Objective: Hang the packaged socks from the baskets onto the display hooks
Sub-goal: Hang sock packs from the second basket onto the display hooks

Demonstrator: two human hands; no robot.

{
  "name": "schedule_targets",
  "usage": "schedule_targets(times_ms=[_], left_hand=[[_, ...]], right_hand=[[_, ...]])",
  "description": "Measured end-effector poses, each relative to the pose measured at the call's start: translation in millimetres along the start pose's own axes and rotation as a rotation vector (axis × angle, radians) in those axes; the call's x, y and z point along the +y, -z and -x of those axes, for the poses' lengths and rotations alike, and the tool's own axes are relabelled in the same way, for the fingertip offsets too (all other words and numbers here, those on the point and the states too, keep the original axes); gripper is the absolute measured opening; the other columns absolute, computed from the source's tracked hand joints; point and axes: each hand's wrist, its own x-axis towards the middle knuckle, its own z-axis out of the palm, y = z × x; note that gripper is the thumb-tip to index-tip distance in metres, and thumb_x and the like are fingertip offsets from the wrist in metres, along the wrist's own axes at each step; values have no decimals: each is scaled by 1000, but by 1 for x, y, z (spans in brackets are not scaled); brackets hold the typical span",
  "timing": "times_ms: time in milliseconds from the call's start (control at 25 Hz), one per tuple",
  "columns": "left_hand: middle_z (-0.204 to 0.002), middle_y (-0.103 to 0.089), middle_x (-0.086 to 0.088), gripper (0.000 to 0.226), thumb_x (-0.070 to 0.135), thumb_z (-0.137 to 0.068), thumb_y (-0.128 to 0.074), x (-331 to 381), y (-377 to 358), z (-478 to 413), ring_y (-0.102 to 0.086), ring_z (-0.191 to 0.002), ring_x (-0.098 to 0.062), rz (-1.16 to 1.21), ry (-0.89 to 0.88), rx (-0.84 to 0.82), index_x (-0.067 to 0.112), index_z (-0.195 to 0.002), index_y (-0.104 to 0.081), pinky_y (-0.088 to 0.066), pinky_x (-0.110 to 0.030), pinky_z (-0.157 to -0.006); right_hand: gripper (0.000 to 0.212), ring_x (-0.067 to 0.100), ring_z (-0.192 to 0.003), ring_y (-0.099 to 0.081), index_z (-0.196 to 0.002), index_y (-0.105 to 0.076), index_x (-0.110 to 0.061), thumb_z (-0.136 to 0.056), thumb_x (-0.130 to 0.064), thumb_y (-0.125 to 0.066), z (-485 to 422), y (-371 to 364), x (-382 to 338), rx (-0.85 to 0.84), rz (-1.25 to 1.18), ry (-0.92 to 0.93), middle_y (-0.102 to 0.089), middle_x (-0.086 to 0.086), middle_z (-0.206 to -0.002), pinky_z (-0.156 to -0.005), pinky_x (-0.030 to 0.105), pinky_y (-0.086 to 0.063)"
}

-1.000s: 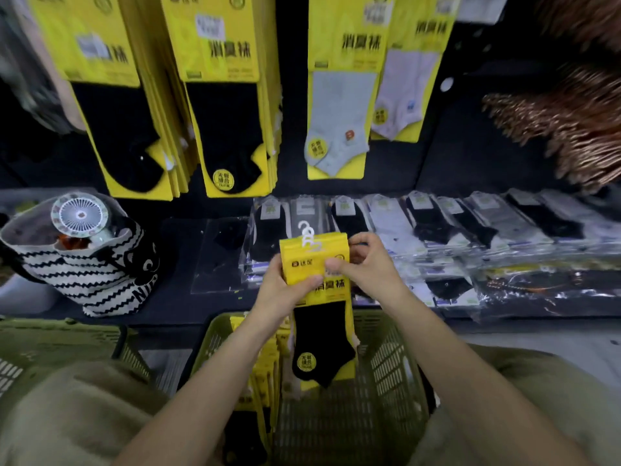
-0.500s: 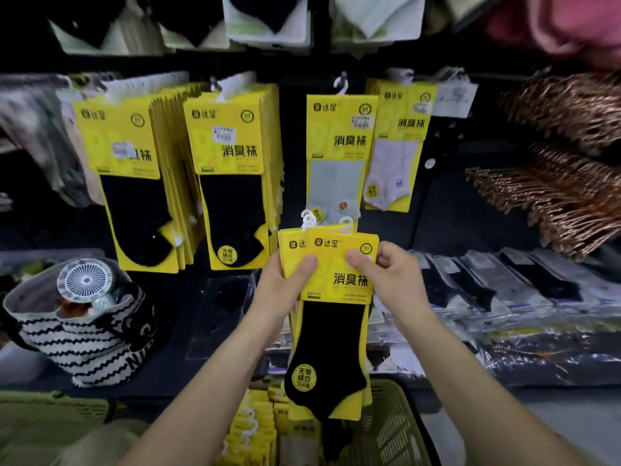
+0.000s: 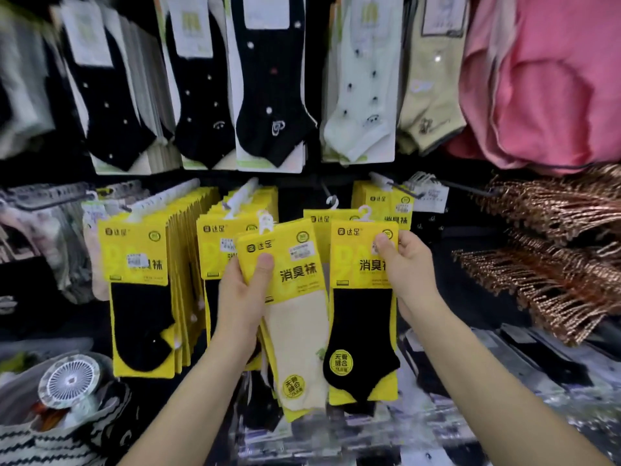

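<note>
Step in hand, as I read it: sorting two packs by colour before hanging. Left hand [image 3: 247,297] grips the yellow card pack with the cream sock [image 3: 295,317], thumb clamped on the front of the header, fingers behind; more packs seem stacked behind it, count unclear. Right hand [image 3: 408,270] pinches the yellow card pack with the black sock [image 3: 363,317] at its upper right corner. Both packs are held up in front of the display, off any hook, white plastic hanger tabs on top. The nearly empty black wire hook [image 3: 327,193] sits just above, between the full rows of yellow packs [image 3: 141,287]. Next move calls for lining one tab up with a hook tip and sliding it on; baskets not in view
</note>
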Motion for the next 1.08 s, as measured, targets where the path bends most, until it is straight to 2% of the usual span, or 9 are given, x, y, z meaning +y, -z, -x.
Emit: schedule_targets(times_ms=[200,360,480,600,680,800,920,1000,1080], left_hand=[[-116,-65,-1,44,43,-77,-57,14,15,-2,-63,-107,-18,-63,-55,39,21,-115,-55,-51,-40,-90],[-110,-66,2,30,42,-76,-57,17,22,-6,-64,-102,-18,-93,-61,39,29,-103,-56,-52,-41,-86],[-102,-66,10,25,44,-76,-58,19,25,-9,-65,-95,-9,-120,-67,31,32,-98,-55,-53,-31,-78],[-100,-65,10,10,32,-87,-58,19,23,-14,-63,-96,-10,-162,-64,30,33,-95,-54,-52,-28,-76],[-104,-65,6,10,28,-89,-57,19,18,-17,-62,-99,-14,-186,-75,14,31,-98,-53,-51,-33,-83],[-103,-64,8,9,26,-91,-55,19,9,-18,-62,-98,-10,-177,-82,-26,31,-98,-53,-51,-29,-82],[-102,-64,8,9,27,-89,-56,17,-2,-16,-62,-98,-10,-166,-80,-64,31,-98,-54,-51,-26,-79],[-104,-65,5,11,27,-88,-58,15,-12,-13,-63,-98,-11,-168,-77,-75,28,-99,-55,-52,-27,-80],[-103,-66,7,14,27,-86,-62,13,-19,-9,-65,-93,-5,-130,-58,-85,31,-98,-56,-54,-21,-74]], right_hand=[[19,25,-76,-58,-81,-60,-8,-93,-22,-54,-23,-23,-6,-18,73,10,-67,16,-85,-73,40,-49],[29,28,-73,-52,-93,-57,5,-92,-24,-55,-30,-37,-5,-21,155,25,-61,31,-100,-68,39,-45],[31,41,-89,-58,-98,-57,4,-93,-26,-53,-33,-43,-1,-21,222,36,-61,29,-104,-77,48,-50],[32,40,-91,-58,-97,-55,4,-93,-28,-53,-39,-45,3,-26,282,29,-62,26,-99,-77,47,-49],[29,27,-78,-57,-97,-53,-4,-91,-32,-57,-40,-42,3,-14,295,6,-60,10,-84,-65,36,-46],[31,13,-83,-55,-106,-49,-19,-86,-37,-63,-30,-34,5,118,246,22,-52,-7,-86,-68,27,-45],[25,10,-77,-53,-89,-48,-29,-80,-40,-68,-7,-40,5,-56,142,127,-55,-7,-84,-66,14,-45],[35,17,-79,-57,-91,-50,-25,-73,-45,-73,5,-50,5,-200,148,126,-61,3,-88,-72,24,-50],[41,26,-88,-63,-94,-55,-17,-71,-44,-75,10,-52,0,-190,140,117,-67,9,-94,-79,42,-54]])
